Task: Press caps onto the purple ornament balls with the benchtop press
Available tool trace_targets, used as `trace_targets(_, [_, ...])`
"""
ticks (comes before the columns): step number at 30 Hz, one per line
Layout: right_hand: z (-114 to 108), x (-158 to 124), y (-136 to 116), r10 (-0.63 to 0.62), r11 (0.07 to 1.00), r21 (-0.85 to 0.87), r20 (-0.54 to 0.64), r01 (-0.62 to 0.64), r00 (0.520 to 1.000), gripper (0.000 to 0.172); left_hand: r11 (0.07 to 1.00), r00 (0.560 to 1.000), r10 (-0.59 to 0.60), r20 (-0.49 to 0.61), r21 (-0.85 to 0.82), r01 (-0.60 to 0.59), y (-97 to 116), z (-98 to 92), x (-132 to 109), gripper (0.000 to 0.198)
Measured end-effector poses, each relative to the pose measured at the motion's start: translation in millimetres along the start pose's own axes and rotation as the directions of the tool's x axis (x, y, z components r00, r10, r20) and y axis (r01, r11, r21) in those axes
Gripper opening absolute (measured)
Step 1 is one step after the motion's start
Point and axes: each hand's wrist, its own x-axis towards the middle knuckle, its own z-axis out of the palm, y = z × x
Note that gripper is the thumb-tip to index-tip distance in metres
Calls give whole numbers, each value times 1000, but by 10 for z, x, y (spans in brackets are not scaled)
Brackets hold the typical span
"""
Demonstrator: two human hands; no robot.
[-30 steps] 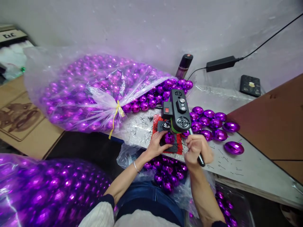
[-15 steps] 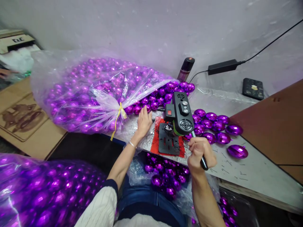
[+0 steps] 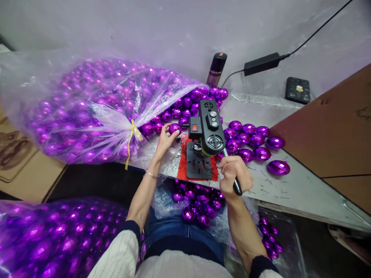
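Between the thumb and fingers of my left hand (image 3: 165, 138) is a shiny purple faceted bauble (image 3: 175, 129), just left of a small black bench machine (image 3: 213, 125). My right hand (image 3: 236, 175) is wrapped round the machine's lever handle (image 3: 237, 187), on its near right side. The machine has a red switch, round vents and a slotted black base plate (image 3: 198, 166) on a red cloth (image 3: 182, 170). More purple baubles (image 3: 257, 139) lie loose to its right. Others spill from the mouth of a large clear plastic bag (image 3: 116, 127) tied with yellow ribbon.
A spray can (image 3: 216, 69) and a black power adapter (image 3: 262, 64) stand by the wall, with a dark box (image 3: 297, 90) further right. Brown board (image 3: 330, 135) borders the table's right side. Bagged baubles (image 3: 199, 200) rest at my lap, and another full bag (image 3: 58, 235) sits at lower left.
My left hand has picked up a bauble from beside the bag's mouth and turned with it in its fingers. My right hand stays on the lever. The view has shifted slightly.
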Motion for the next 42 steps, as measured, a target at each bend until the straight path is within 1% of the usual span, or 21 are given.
trace_targets(2, [-3,14,-14,0,1000,0,-1,0,1000,29,976,987,-113,117,-175,133,44,-26,-291,54])
trace_targets(3, [-4,20,-18,-1,1000,-2,-3,1,1000,29,958,975,-155,162,-218,189,68,-29,-441,53])
trace_targets(5, [-7,30,-23,-7,1000,-9,-1,7,1000,28,940,959,-182,216,-246,234,115,-9,-716,51])
trace_targets(8, [-12,55,-29,-22,999,-23,10,22,1000,27,954,956,-136,260,-224,197,157,79,-1013,52])
trace_targets(11, [-14,95,-37,-53,998,-17,21,53,998,27,984,958,-57,282,-147,102,148,199,-1171,56])
trace_targets(14, [-14,132,-46,-80,997,-4,23,80,997,27,1000,972,3,235,0,-3,113,307,-1230,59])
trace_targets(16, [-16,148,-53,-85,996,-6,27,86,996,26,990,979,49,199,119,-74,98,359,-1231,61])
trace_targets(19, [-22,157,-63,-90,996,-25,39,91,995,24,959,970,127,207,222,-174,102,400,-1208,64])
trace_targets(22, [-32,152,-65,-95,995,-31,49,97,994,24,952,952,178,249,202,-231,115,393,-1196,62])
trace_targets(26, [-46,121,-44,-91,995,-38,69,93,993,25,955,938,210,274,149,-258,107,336,-1198,59])
trace_targets(30, [-52,90,-26,-82,995,-46,69,85,994,25,944,924,233,303,158,-290,89,316,-1177,60])
trace_targets(34, [-46,99,-34,-87,995,-45,65,90,994,26,927,912,281,299,161,-338,70,380,-1173,60])
trace_targets(38, [-46,115,-48,-88,995,-47,64,91,994,26,926,904,305,301,128,-355,46,471,-1203,64])
trace_targets(42, [-53,76,-40,-72,996,-49,66,75,995,26,934,919,277,279,148,-326,41,526,-1214,58])
